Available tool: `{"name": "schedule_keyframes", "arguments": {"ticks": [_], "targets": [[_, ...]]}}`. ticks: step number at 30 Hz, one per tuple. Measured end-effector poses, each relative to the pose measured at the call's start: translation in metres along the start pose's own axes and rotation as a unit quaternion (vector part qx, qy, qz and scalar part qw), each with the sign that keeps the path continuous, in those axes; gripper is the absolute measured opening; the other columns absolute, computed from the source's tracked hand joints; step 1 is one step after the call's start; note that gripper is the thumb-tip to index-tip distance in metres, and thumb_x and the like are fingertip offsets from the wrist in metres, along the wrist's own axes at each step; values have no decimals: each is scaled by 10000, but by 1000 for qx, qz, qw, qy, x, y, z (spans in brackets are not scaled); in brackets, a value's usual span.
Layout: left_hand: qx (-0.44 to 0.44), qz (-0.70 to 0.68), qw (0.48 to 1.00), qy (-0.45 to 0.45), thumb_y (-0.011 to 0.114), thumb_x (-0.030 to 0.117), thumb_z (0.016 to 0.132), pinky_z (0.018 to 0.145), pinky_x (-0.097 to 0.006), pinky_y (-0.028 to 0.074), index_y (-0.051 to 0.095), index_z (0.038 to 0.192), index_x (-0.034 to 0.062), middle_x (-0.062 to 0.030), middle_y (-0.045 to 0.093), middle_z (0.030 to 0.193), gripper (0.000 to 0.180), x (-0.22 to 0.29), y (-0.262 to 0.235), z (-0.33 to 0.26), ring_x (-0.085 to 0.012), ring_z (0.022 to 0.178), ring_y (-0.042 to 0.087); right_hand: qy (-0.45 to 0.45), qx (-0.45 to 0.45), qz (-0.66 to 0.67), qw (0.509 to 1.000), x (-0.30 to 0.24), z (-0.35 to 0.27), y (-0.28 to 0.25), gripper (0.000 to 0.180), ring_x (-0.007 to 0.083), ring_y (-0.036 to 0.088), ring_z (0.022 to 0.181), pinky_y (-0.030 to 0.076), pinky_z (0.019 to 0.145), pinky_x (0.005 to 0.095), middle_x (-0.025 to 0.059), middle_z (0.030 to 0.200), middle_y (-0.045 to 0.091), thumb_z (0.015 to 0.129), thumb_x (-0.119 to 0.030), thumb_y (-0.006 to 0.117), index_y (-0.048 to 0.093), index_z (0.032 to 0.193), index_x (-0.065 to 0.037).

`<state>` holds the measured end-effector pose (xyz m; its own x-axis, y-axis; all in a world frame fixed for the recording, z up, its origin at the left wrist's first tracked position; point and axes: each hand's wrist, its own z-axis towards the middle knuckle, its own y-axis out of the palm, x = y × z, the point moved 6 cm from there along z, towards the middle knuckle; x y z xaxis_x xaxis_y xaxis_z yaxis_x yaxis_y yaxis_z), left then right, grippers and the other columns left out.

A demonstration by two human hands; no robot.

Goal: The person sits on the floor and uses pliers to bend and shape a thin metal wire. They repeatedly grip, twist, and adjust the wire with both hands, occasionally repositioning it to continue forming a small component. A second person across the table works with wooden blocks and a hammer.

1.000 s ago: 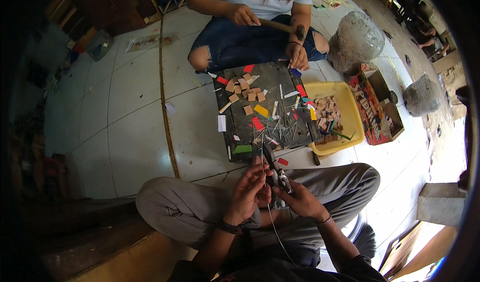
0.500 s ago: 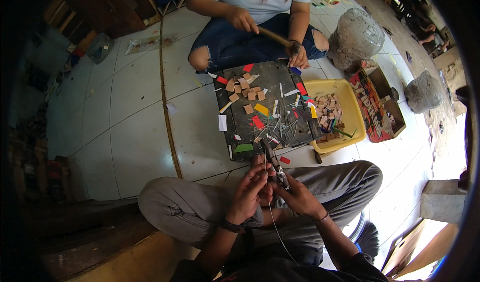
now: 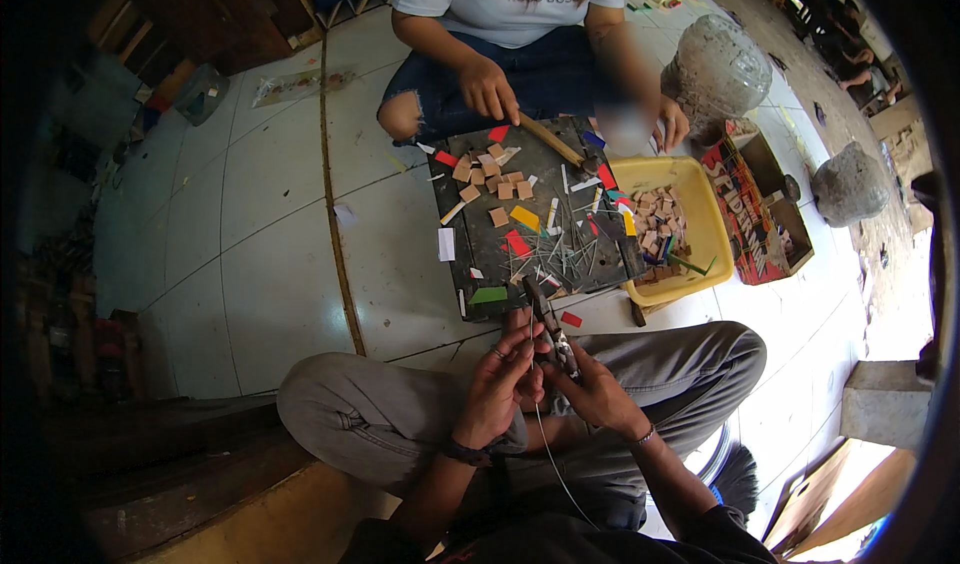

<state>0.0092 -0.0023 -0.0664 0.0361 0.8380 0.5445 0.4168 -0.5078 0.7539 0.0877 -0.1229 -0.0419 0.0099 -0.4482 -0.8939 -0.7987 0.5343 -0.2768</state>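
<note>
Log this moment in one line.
left grip: holds wire; right grip: holds pliers; co-worker's hand: holds hammer; green piece: on board

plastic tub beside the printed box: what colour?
The plastic tub is yellow; best in head view.

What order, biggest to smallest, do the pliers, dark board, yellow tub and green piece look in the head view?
1. dark board
2. yellow tub
3. pliers
4. green piece

That's by picture area.
</note>
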Motion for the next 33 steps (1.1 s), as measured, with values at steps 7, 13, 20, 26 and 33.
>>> {"name": "schedule_keyframes", "arguments": {"ticks": [7,13,20,26,33], "targets": [[7,2,1000,0,569,172,1019,622,-255,511,513,1395,79,-59,611,1133,392,-1,-1,0,-79,710,573,10,-6,14,1000,3,0,2,466,234,638,1051,496,889,364,195,1114,672,993,-248,597,466,1380,-22],[2,2,1000,-1,570,169,1017,620,-257,511,508,1399,82,-61,609,1130,396,-3,-2,0,-78,716,573,11,-5,23,1000,1,-1,1,483,193,637,1044,491,897,350,177,1121,677,996,-261,602,463,1397,-32],[2,0,1000,-3,568,163,1018,616,-255,508,514,1392,86,-56,610,1122,385,-3,-3,0,-76,708,571,30,-20,21,999,3,-2,1,531,212,631,1091,484,928,360,193,1169,661,994,-281,606,432,1437,-43],[8,1,1000,-8,573,166,1017,612,-254,499,543,1363,96,-49,612,1104,354,-3,-4,0,-75,704,568,24,-16,20,999,7,-2,3,540,221,632,1103,485,931,361,195,1177,659,992,-285,610,429,1443,-49],[11,-1,1000,-9,581,164,1013,609,-259,496,558,1339,96,-53,612,1110,334,-2,-4,0,-83,704,573,30,-24,6,999,9,-2,3,621,352,614,1186,482,947,392,293,1216,626,984,-282,603,362,1467,25]]}}
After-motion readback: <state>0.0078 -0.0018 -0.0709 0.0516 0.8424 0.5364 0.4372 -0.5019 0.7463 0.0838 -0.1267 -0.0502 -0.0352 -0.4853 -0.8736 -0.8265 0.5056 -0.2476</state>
